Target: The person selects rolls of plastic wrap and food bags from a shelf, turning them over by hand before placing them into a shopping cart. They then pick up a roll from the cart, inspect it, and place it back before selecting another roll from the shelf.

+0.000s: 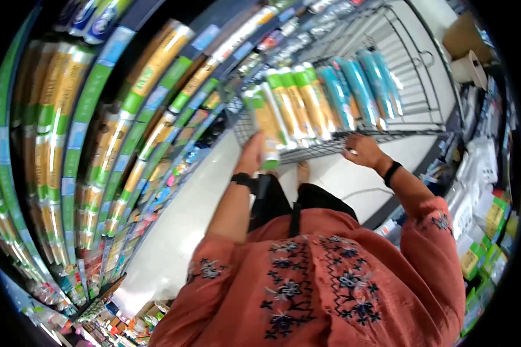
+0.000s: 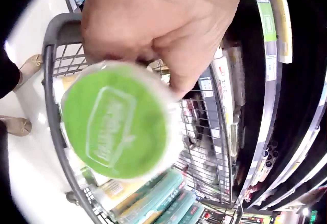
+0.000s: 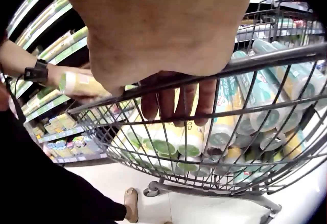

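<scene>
My left hand [image 1: 250, 155] grips a long wrapped roll [image 1: 266, 121] with a yellow-brown body and green ends. In the left wrist view, its round green end cap [image 2: 115, 124] with white lettering faces the camera, over the cart's near-left corner. The fingers of my right hand [image 1: 366, 153] hook over the near rim of a dark wire shopping cart [image 3: 265, 63] and hang down inside. Behind the wires lie several similar green-ended rolls [image 3: 166, 139], beside several teal wrapped rolls [image 3: 255, 93].
Shelves [image 1: 69, 139] packed with matching green and yellow rolls rise close on the left. Stacked packages [image 1: 480, 231] line the right side. My feet [image 3: 131, 203] stand on the pale floor [image 1: 173, 220] near the cart's wheel [image 3: 152, 188].
</scene>
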Motion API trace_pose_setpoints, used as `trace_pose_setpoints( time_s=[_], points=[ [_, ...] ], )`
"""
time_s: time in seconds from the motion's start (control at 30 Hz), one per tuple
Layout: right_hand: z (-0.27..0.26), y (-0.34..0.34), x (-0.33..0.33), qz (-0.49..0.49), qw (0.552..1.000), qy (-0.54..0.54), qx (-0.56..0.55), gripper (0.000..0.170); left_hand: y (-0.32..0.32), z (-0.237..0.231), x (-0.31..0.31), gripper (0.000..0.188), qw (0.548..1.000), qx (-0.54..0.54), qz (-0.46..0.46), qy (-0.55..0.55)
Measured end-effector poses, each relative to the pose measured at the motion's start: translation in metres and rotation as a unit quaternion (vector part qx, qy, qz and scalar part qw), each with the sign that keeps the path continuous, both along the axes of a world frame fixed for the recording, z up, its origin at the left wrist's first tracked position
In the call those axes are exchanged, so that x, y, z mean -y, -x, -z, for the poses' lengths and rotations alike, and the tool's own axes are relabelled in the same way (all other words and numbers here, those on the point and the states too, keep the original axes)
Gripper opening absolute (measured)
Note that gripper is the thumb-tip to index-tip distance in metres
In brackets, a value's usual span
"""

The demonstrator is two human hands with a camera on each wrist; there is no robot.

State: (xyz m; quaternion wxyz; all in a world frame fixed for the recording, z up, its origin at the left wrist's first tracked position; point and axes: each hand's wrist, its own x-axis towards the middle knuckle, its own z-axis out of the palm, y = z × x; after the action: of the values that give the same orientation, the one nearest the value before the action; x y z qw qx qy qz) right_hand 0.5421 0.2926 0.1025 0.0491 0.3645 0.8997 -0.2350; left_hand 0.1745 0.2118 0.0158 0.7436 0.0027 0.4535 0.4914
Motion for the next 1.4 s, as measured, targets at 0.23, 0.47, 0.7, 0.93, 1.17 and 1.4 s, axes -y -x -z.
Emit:
trace_pose_setpoints(
  time_s=[0.23, 0.47, 0.7, 0.93, 1.17, 1.4],
  points=[
    [-0.004, 0.035, 0.005, 0.096, 0.993, 0.015, 0.064, 0.031, 0.056, -0.01, -0.023, 0.048, 0.953, -0.247, 0.175, -0.02],
    [-0.016, 0.163, 0.007, 0.064, 0.993, 0.043, -0.094, 0.026, 0.151, -0.063, 0.016, 0.052, 0.946, -0.301, 0.111, -0.047],
    [-0.038, 0.277, 0.002, 0.053, 0.974, 0.124, -0.181, 0.024, 0.213, -0.046, 0.085, 0.046, 0.93, -0.343, 0.106, 0.084],
    [0.013, 0.292, 0.042, 0.114, 0.931, 0.248, -0.243, 0.023, 0.17, -0.015, 0.12, 0.048, 0.928, -0.287, 0.177, 0.159],
    [0.024, 0.265, 0.071, 0.153, 0.901, 0.319, -0.252, 0.023, 0.129, -0.011, 0.112, 0.049, 0.917, -0.278, 0.229, 0.169],
    [0.028, 0.255, 0.073, 0.164, 0.877, 0.352, -0.282, 0.025, 0.118, -0.016, 0.132, 0.049, 0.906, -0.29, 0.222, 0.213]
  ],
)
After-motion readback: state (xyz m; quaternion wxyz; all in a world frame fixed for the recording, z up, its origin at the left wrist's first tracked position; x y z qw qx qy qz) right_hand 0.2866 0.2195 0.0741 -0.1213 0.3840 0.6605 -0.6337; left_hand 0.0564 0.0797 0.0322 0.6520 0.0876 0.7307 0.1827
